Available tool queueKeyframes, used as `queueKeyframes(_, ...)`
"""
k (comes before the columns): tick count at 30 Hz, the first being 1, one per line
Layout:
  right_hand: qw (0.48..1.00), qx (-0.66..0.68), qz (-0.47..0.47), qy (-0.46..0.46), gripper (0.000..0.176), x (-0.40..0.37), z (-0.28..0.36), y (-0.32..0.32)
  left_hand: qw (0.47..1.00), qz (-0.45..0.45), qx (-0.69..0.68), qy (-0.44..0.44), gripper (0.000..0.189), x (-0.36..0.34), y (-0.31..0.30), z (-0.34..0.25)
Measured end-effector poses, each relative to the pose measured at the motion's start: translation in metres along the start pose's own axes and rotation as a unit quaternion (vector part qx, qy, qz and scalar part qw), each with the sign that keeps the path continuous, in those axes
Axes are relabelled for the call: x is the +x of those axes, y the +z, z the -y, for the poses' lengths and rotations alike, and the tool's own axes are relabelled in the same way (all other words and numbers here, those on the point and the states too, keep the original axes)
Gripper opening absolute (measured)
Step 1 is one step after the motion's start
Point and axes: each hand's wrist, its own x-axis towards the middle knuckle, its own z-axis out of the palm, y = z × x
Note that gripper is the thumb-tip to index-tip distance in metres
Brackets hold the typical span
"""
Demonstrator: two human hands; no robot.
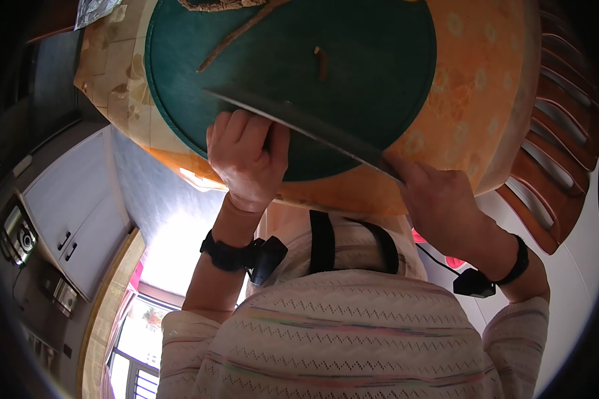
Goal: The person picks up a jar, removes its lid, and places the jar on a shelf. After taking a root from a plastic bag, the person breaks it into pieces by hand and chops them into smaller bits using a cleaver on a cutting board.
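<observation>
My right hand point(442, 203) is wrapped round the handle of a long knife point(323, 133). Its blade slants across the round green board point(379, 73), tip toward the left. Against the blade, near the board's front edge, my left hand point(249, 156) is closed with curled fingers. Whatever it may be gripping is hidden beneath them. Farther back on the board lies a thin brown stick, perhaps a root point(239, 36). A short brown piece point(321, 63) rests by itself right of the middle. One rough, bark-like piece point(223, 5) is cut off by the top of the view.
The board sits on a table with an orange patterned tablecloth point(479, 100). A brown slatted chair point(559, 166) stands close on the right. Crumpled clear plastic point(96, 10) lies at the far left corner. White cabinets point(76, 206) are off to the left.
</observation>
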Motion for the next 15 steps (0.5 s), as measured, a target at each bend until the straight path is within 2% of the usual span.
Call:
queueKeyframes(3, 0.999, 0.033, -0.031, -0.012, 0.039, -0.002, 0.001, -0.003, 1.000, 0.002, 0.001, -0.009, 0.015, -0.002, 0.001, 0.000)
queueKeyframes(5, 0.997, 0.074, -0.012, 0.031, 0.038, -0.004, 0.006, -0.009, 1.000, -0.003, 0.002, -0.009, 0.015, -0.002, 0.000, -0.001)
queueKeyframes(8, 0.998, 0.047, 0.011, 0.026, 0.040, -0.006, 0.007, -0.009, 0.999, 0.021, -0.026, -0.024, 0.017, 0.000, -0.003, -0.003)
queueKeyframes(10, 0.999, 0.042, 0.001, 0.021, 0.042, -0.007, 0.006, -0.008, 1.000, -0.019, -0.013, 0.002, 0.015, 0.002, 0.001, -0.001)
queueKeyframes(15, 1.000, 0.015, 0.014, 0.023, 0.045, -0.007, 0.009, -0.008, 1.000, -0.016, -0.017, 0.007, 0.016, -0.001, 0.000, 0.002)
